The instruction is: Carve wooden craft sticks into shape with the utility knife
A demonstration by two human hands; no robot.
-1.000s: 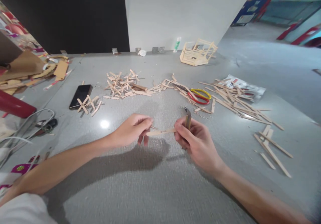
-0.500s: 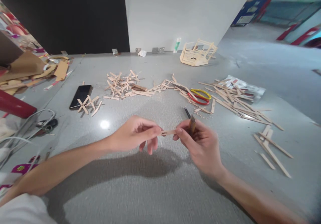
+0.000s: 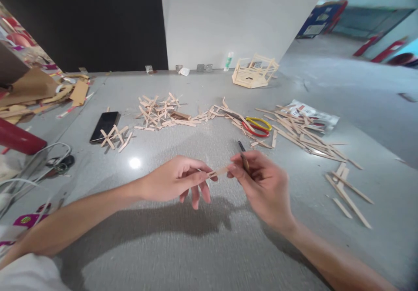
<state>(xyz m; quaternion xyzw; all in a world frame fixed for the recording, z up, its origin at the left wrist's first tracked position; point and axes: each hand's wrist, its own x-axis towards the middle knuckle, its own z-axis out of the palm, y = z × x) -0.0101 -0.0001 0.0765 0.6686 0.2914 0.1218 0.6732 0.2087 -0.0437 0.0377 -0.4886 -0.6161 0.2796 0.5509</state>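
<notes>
A slotted stick [image 3: 222,170] is held above the table [image 3: 196,260], between the hands; the left hand [image 3: 183,178] pinches one end by thumb and forefinger, other fingers loosely spread; the right hand [image 3: 264,182] pinches the other, what looks like a blade [image 3: 245,163] in its curled fingers; the step seems to be checking the slot; further cutting would call for a steady left pinch

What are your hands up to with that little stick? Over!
Left hand: pinching one end of the small wooden stick. Right hand: holding its other end, plus a slim tool. Scissors lie beyond, apart from both.
</notes>
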